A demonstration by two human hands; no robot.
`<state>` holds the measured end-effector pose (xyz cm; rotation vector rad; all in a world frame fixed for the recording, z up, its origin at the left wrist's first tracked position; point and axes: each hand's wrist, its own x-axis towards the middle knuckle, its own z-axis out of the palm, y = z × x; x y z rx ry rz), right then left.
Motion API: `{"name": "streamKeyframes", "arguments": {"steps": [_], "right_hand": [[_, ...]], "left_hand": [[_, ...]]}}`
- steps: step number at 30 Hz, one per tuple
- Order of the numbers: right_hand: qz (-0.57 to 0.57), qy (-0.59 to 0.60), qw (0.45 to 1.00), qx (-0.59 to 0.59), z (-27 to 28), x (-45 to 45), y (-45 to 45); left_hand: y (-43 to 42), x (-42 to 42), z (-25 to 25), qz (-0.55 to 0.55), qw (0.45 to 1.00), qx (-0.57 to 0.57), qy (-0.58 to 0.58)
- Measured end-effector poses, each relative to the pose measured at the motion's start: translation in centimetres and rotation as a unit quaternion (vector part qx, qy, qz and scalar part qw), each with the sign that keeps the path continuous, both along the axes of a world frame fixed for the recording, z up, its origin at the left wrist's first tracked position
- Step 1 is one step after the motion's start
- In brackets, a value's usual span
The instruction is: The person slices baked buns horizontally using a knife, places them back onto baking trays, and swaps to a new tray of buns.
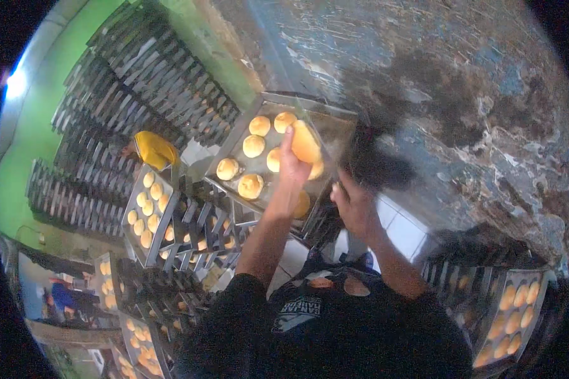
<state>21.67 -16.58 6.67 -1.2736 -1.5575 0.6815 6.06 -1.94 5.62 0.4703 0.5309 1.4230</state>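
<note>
A metal tray (pixel 269 199) of round golden buns stands in front of me, tilted, against more dark trays. Over its right half, my left hand (pixel 295 167) is closed round a larger-looking golden bun (pixel 306 143), thumb on its left side. Other buns, such as one at the lower left (pixel 251 186), lie on the tray. Just right of the tray's edge is my right hand (pixel 357 205), its fingers curled; what they hold, if anything, is too dark and blurred to make out.
Tall stacks of dark trays (pixel 152 76) line the green wall at left. A person in a yellow top (pixel 155 150) is beside them. Another tray of buns (pixel 146 211) stands at left, and one (pixel 509 316) at lower right. A stained wall (pixel 449 95) rises at right.
</note>
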Motion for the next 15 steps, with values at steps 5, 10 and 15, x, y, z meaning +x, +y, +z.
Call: {"name": "streamKeyframes", "arguments": {"steps": [5,10,15], "right_hand": [[0.013,-0.038,0.999,-0.004,1.7,0.6,2.2],[-0.003,0.016,1.000,-0.015,-1.4,-0.7,-0.3],[0.001,0.016,1.000,0.022,2.0,0.1,3.4]], "left_hand": [[0.4,1.0,0.0,0.004,0.999,0.011,-0.048],[-0.5,0.2,0.6,0.032,0.999,-0.013,-0.031],[-1.3,2.9,1.2,-0.012,0.997,-0.015,-0.069]]}}
